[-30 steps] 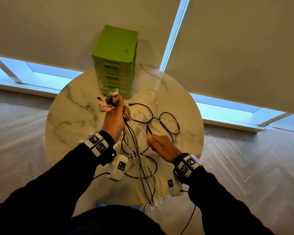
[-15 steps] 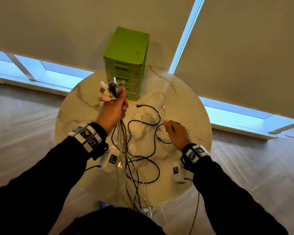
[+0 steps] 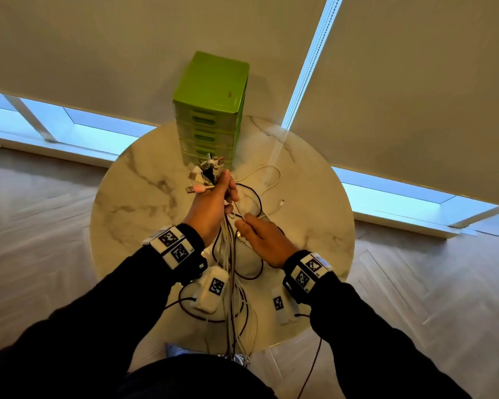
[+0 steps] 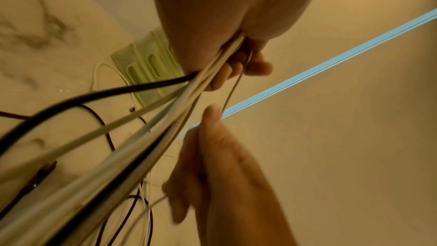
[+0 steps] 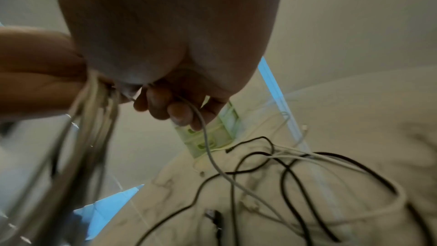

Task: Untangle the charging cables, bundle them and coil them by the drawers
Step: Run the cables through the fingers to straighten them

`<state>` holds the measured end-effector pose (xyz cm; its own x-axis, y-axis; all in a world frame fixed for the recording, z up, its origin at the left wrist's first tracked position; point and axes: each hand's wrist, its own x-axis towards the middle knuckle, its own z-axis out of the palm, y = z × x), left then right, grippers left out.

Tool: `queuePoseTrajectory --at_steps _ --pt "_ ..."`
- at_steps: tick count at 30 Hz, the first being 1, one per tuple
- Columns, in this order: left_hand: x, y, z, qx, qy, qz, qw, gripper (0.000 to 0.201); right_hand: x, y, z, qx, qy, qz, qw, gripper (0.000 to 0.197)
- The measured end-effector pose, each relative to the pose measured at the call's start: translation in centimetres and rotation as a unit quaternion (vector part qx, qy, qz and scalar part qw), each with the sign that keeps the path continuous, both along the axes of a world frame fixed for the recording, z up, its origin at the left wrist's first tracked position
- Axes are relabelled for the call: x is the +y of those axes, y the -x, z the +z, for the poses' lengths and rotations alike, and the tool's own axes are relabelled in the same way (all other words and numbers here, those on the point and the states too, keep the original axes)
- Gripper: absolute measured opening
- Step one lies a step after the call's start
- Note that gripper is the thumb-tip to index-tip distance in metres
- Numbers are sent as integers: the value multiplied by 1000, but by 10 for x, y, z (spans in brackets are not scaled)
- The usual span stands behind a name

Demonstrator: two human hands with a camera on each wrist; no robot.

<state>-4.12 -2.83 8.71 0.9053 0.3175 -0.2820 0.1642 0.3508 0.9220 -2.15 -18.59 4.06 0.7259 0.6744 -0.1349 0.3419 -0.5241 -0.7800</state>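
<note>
My left hand (image 3: 213, 205) is raised over the round marble table (image 3: 133, 197) and grips a bundle of white and black charging cables (image 3: 228, 254) just below their plugs (image 3: 206, 169), which fan out above the fist. The cable tails hang past the table's near edge. Close beside it on the right, my right hand (image 3: 260, 237) pinches a single thin white cable (image 5: 208, 149) that runs up to the left fist. The wrist views show the left hand (image 4: 227, 59) and right hand (image 5: 172, 104) with fingers curled round their cables. Loose black and white cables (image 3: 260, 185) lie on the table.
A green plastic drawer unit (image 3: 211, 110) stands at the table's far edge, right behind the plugs. Lowered window blinds (image 3: 415, 82) hang behind it, with wood floor (image 3: 35, 226) around the table. White wrist-camera boxes (image 3: 211, 289) hang under my forearms.
My right hand came back from the table's right side to just beside the left fist and now pinches one thin white cable. The left hand with the bundle stayed raised before the drawers.
</note>
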Motion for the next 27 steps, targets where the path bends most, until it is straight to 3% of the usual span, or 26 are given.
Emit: queuePoseTrajectory --at_steps 3,6,9,15,18,21,24,27 --pt "11 -2 6 -20 48 64 997 36 -22 -8 -29 40 117 29 992 38" --pt "38 -5 19 -46 97 103 989 34 -53 -13 -61 64 246 79 964 35" --pt "67 -7 31 -84 103 104 986 36 -81 -20 -71 50 243 46 968 31" --pt "107 -2 45 -101 -31 133 986 32 -121 -50 -63 -18 269 -32 962 44" --pt "99 6 41 -71 -88 102 988 31 -113 -68 -53 -72 214 -97 969 48" --pt "71 11 22 -18 -144 21 989 31 -72 -71 -21 -140 180 -137 964 44" --pt "42 13 1 13 -149 -55 987 33 -31 -60 9 -197 144 -101 964 42" --pt "20 12 -7 34 -152 -91 984 35 -2 -41 24 -248 189 -40 949 39"
